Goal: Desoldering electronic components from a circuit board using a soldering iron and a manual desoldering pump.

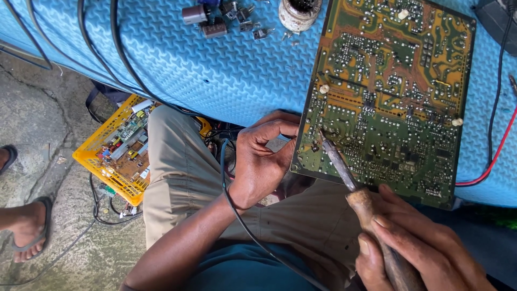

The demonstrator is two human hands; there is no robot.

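Now: blue tabletop (226,75) carries green circuit board (385,97), solder side up | left hand (264,161) pinches board's lower-left edge | right hand (414,250) below board, clenched around wooden-handled soldering iron (353,186), tip touching board near that corner | yellow crate (116,153) on floor, left of board | small loose components (226,19) lie above-left of board.

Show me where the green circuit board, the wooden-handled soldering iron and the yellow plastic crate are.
Green circuit board (398,81), head view: middle of its soldered face.
Wooden-handled soldering iron (338,161), head view: on its metal shaft, near the tip.
Yellow plastic crate (102,170), head view: on its near rim.
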